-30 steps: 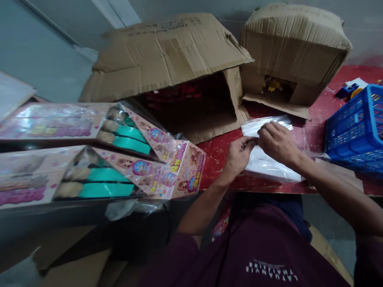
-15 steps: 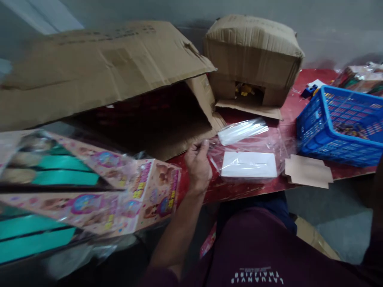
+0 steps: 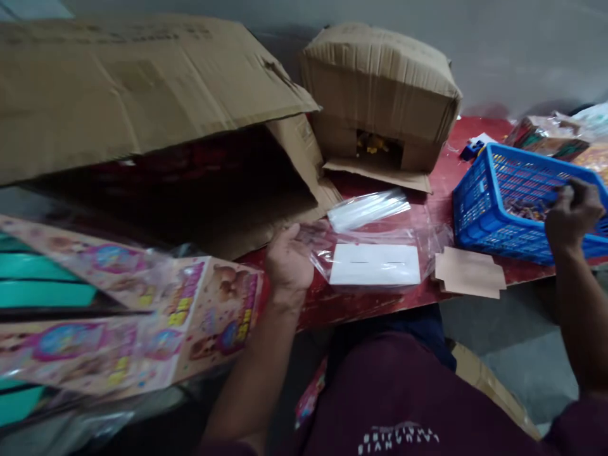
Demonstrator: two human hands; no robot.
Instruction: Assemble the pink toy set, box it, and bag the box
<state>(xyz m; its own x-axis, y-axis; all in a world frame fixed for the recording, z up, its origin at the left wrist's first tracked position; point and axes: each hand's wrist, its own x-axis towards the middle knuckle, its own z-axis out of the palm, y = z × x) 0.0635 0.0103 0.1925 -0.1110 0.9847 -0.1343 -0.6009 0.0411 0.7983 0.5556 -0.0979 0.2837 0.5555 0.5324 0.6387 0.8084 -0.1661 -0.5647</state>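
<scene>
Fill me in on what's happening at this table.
A person's left hand is at the edge of some clear film; whether it grips it is hard to tell. The film shows on both sides of a white box on the red table. The right hand is partly curled at the blue basket, with nothing clearly visible in it.

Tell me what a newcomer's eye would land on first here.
Probably the big cardboard box, gaping open at the upper left, and the bright blue basket at the right, with the right grip at it. Next might come the pink printed boxes at the lower left. In the middle, the white box stands out against the red table, with clear plastic about it.
</scene>
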